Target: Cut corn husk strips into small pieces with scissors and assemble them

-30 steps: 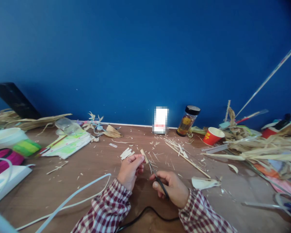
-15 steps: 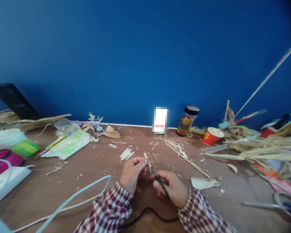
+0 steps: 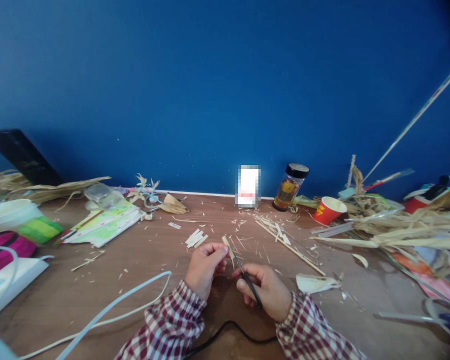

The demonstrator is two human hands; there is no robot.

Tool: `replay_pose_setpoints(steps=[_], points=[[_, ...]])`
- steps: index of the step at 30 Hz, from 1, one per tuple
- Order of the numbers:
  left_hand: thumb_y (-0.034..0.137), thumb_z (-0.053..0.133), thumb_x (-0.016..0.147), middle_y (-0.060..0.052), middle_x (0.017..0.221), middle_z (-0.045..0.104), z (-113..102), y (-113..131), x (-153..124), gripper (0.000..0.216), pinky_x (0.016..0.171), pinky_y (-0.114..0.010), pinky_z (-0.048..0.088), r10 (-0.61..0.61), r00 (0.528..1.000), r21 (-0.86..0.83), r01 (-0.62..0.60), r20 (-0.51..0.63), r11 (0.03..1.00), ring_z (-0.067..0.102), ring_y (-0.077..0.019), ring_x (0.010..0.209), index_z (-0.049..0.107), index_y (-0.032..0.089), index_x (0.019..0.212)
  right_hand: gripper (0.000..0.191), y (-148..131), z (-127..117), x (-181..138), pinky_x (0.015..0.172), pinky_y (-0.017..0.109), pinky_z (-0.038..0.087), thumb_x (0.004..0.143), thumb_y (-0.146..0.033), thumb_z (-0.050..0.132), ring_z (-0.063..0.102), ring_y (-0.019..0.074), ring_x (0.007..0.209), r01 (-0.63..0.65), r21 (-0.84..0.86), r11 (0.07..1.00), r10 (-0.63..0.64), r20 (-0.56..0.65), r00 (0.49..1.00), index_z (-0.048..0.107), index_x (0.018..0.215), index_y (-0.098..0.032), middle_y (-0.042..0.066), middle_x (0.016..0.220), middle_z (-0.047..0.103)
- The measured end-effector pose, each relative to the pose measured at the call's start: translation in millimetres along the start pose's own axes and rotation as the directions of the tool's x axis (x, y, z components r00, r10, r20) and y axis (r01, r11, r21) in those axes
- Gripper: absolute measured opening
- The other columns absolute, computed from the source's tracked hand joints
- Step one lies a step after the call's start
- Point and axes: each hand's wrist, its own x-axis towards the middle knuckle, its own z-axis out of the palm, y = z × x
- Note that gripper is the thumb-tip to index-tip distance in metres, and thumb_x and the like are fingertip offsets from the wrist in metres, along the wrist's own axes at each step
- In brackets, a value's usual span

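Observation:
Between the thumb and fingers of my left hand (image 3: 206,265) is pinched a short pale strip of dried husk (image 3: 228,246), its lower end split into thin tips. My right hand (image 3: 268,287) is closed around black-handled scissors (image 3: 252,289). Their narrow blades point up and left and meet the lower part of the strip. My fingers partly cover the handles. Just beyond my left hand lies a small group of pale cut strips (image 3: 195,238) on the brown table (image 3: 135,320). Thin slivers are scattered around both hands.
A lidded jar of amber liquid (image 3: 288,189) and a red paper cup (image 3: 329,210) stand at the back right. Dried husks (image 3: 405,227) are heaped at right. A long thin stick (image 3: 296,252) lies nearby. Cables (image 3: 123,295) cross the left front.

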Motion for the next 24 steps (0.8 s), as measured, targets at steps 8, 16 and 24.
replay_pose_setpoints(steps=[8,16,24], points=[[0.031,0.072,0.055,0.002,0.049,0.056,-0.2,-0.3,-0.5,0.023,0.039,-0.015,0.036,0.004,1.000,-0.004,-0.004,-0.011,1.000,0.044,-0.0042,0.041,0.060,0.011,0.062,0.026,1.6,-0.2,-0.9,0.041,0.016,0.037,0.077,-0.036,0.056,0.046,0.0064,0.042,0.004,-0.022,1.000,-0.005,-0.013,1.000,0.058,0.091,-0.015,-0.006,0.049,0.050],[0.031,0.072,0.055,0.002,0.049,0.056,0.4,0.1,-0.1,0.025,0.039,-0.015,0.036,-0.003,1.000,-0.010,0.003,-0.003,1.000,0.044,-0.0040,0.040,0.060,0.011,0.062,0.026,2.0,0.5,0.0,0.041,0.016,0.036,0.076,-0.037,0.056,0.045,0.0062,0.042,0.005,-0.015,1.000,-0.005,-0.015,1.000,0.057,0.089,-0.015,-0.006,0.048,0.049],[0.031,0.072,0.055,0.001,0.052,0.058,1.3,1.5,-1.9,0.023,0.040,-0.015,0.036,-0.008,1.000,-0.008,0.008,-0.011,1.000,0.045,-0.0042,0.041,0.061,0.012,0.062,0.027,1.4,0.9,-0.7,0.040,0.015,0.035,0.075,-0.040,0.056,0.044,0.0060,0.040,-0.005,-0.024,1.000,0.005,-0.021,1.000,0.057,0.087,-0.016,-0.007,0.047,0.048]])
